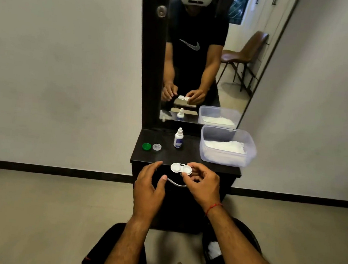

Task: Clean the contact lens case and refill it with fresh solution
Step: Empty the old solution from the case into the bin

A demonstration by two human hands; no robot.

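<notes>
Nearest the camera, two bare forearms reach forward over a pale floor; a dark bin point(250, 236) with white wads in it stands low at the right, beside the dark cabinet; the right wrist wears a red thread point(214, 207); the left hand point(149, 186) hovers with fingers spread apart and empty, its thumb tip close to a thin white curved handle point(176, 183) on the cabinet front, though contact cannot be told; the right hand point(203, 183) pinches the case point(181, 168) by its right well, thumb and fingertips clamped on it, holding it level at the front edge of the top point(187, 157); both wells of the case are uncapped and face up; whether they hold liquid cannot be told; farther back on the top, at the left, a green cap point(146, 146) and a clear cap point(157, 146) lie just beside each other; near the middle a small white bottle point(178, 137) stands upright with its cap on; to the right a clear tub point(227, 146) holds white tissue point(225, 147); behind these rises a dark-framed mirror point(196, 52), showing the same hands, case, bottle and tub, and a brown chair point(244, 53) in the room behind.
</notes>
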